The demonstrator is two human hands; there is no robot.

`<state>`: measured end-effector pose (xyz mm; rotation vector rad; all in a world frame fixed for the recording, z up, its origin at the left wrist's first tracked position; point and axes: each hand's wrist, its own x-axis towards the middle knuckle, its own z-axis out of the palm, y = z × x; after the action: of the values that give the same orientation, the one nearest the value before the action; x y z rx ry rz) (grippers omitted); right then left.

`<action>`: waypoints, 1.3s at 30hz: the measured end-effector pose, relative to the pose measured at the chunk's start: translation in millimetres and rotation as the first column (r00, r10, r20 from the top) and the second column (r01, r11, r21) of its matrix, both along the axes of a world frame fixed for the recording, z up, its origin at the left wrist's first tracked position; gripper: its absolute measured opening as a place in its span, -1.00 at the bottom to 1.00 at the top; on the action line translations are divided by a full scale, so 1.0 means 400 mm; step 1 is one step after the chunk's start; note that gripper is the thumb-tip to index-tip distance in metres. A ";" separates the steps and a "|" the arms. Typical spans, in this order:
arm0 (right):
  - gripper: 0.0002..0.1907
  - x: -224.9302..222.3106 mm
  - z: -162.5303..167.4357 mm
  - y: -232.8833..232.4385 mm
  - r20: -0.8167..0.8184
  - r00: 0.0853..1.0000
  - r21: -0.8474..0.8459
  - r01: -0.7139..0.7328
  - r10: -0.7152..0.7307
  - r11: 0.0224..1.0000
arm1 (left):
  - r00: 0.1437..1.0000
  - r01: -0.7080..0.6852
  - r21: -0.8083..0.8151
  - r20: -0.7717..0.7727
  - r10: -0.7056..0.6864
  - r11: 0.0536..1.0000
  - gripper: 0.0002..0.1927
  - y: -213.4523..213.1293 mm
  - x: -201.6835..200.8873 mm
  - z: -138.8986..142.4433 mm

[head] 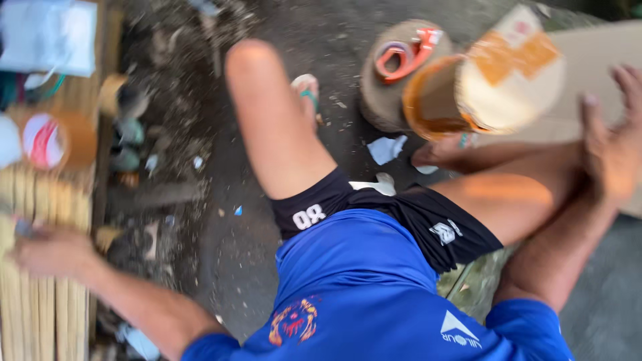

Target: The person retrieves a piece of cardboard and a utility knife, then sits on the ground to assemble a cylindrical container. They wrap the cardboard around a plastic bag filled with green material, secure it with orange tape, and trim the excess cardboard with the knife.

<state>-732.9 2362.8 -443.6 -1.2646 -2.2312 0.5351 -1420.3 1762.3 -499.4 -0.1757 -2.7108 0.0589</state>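
Observation:
The view is blurred by motion. My left hand reaches far left and lies on a row of pale bamboo slats; whether its fingers grip anything is unclear. My right hand is raised at the right with fingers spread, just beside a tilted round drum with an orange-brown wall and a white paper face with orange patches. Whether the hand touches the drum I cannot tell. My bare legs, black shorts and blue shirt fill the middle.
A round wooden block behind the drum carries an orange ring. A brown cylinder with a red and white face and white cloth lie far left. Cardboard lies at right. Paper scraps litter the dark ground.

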 end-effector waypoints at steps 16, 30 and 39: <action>0.60 -0.132 -0.065 -0.167 -0.441 0.892 -0.071 -0.142 0.097 0.987 | -0.274 0.647 0.713 -0.113 -0.955 -0.270 0.00 1.053 0.772 0.196; 0.58 -0.136 -0.088 -0.177 -0.402 0.913 -0.027 -0.080 0.063 0.996 | -0.765 0.340 0.894 0.084 -0.638 -0.291 -0.17 1.348 0.902 0.178; 0.48 -0.143 -0.105 -0.180 -0.504 0.861 -0.082 -0.130 0.071 0.988 | -0.714 0.401 0.854 0.064 -0.697 -0.332 -0.17 1.345 0.910 0.151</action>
<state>-790.1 2290.7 -485.5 -0.9251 -1.8481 0.9274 -1056.2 2300.4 -439.1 -3.2186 -1.5932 -1.4309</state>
